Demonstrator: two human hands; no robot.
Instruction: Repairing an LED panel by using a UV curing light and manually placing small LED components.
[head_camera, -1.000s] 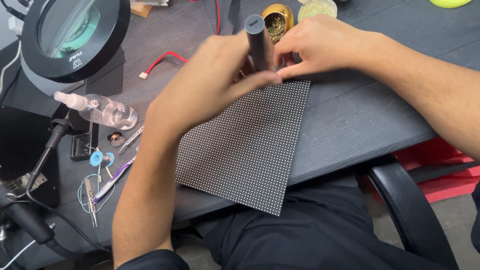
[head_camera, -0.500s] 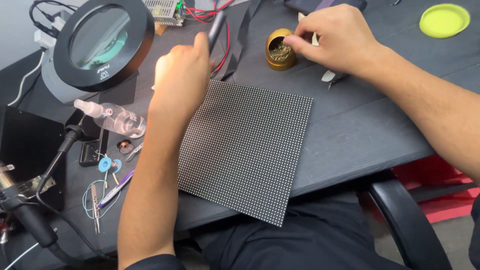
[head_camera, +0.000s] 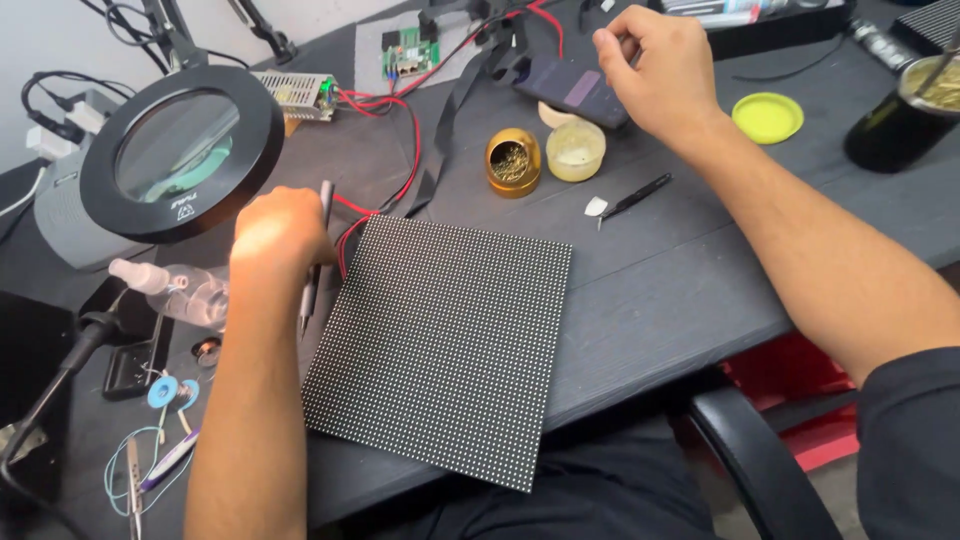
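Observation:
A square black LED matrix panel (head_camera: 440, 340) lies flat on the dark desk (head_camera: 680, 290), slightly rotated. My left hand (head_camera: 280, 232) rests at the panel's upper left corner, closed around a slim dark pen-like tool (head_camera: 313, 268) whose tip points down beside the panel's left edge. My right hand (head_camera: 652, 70) hovers at the back of the desk next to a dark phone (head_camera: 577, 87), fingers curled together with nothing visible in them. Black tweezers (head_camera: 636, 197) lie on the desk below that hand, next to a small white scrap (head_camera: 595, 206).
A round magnifier lamp (head_camera: 180, 150) stands at the left. A gold tin of brass wool (head_camera: 513, 160) and a small pale jar (head_camera: 575, 150) sit behind the panel. Red and black wires (head_camera: 412, 150), a circuit board (head_camera: 405, 50), a green lid (head_camera: 765, 117), a dark cup (head_camera: 900, 115) and a clear bottle (head_camera: 185, 292) surround it.
Both hands left the dark cylindrical tool over the panel. My left hand came to the panel's left corner holding the slim tool; my right hand moved back past the tweezers toward the phone.

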